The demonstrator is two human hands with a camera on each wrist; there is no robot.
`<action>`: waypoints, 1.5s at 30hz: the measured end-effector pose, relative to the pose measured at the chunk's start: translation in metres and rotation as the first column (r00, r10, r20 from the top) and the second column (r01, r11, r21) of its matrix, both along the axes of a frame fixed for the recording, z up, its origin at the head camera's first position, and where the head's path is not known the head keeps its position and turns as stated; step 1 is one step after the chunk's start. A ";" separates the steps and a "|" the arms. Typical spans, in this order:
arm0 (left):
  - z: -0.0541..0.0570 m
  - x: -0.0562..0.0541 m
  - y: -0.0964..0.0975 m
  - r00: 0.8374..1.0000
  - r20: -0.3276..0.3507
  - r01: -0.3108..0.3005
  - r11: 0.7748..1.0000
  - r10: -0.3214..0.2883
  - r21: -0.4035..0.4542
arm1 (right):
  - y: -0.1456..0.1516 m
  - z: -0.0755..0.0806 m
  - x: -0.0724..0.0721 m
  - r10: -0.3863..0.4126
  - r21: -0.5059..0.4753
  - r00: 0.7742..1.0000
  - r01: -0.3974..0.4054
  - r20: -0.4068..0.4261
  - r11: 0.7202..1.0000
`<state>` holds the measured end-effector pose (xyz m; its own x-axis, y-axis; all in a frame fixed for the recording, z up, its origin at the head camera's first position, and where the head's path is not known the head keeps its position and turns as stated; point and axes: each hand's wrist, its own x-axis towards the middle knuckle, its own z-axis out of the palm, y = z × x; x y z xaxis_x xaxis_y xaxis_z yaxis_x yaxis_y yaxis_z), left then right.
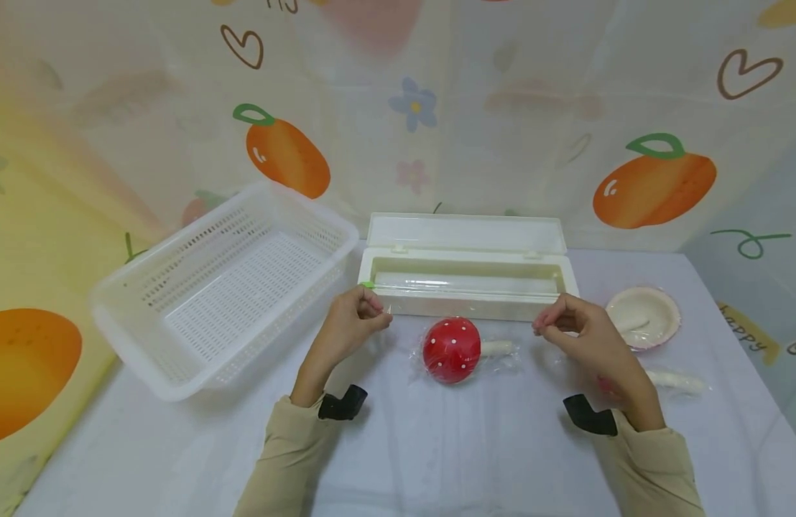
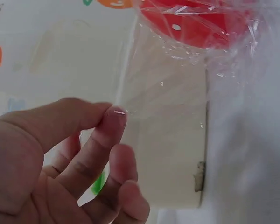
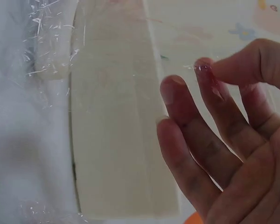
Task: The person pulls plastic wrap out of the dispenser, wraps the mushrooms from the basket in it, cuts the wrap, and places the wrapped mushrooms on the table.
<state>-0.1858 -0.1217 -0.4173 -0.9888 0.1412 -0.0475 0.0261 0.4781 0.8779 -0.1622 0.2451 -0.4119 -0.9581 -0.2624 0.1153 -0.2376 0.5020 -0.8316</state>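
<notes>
A white cling film dispenser box (image 1: 465, 309) stands at the back of the table with its lid raised and a roll inside. Clear cling film (image 2: 163, 86) stretches between the two hands along the front of the box. Between thumb and fingertip, my left hand (image 1: 350, 323) pinches one corner of the film. The other corner is pinched by my right hand (image 1: 590, 336), near the box's right end. Closer to me lies a toy mushroom (image 1: 451, 350) with a white-dotted red cap and a pale stem (image 1: 498, 349), in crinkled clear film.
A white perforated plastic basket (image 1: 236, 287) stands at the left. At the right sit a small cream bowl (image 1: 656, 316) and another film-wrapped item with a pale stem (image 1: 679, 382), partly hidden behind the right hand. A patterned cloth hangs behind the table.
</notes>
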 end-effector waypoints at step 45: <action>0.003 0.017 0.031 0.894 -0.151 0.448 0.859 -0.423 0.247 | -0.035 -0.016 0.004 0.280 0.175 0.952 -0.299 0.125 0.938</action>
<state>-0.1688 -0.0905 -0.4148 -0.8215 0.5531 0.1387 0.2598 0.1464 0.9545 -0.1585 0.2099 -0.4276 -0.8413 -0.5380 -0.0528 -0.3198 0.5740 -0.7538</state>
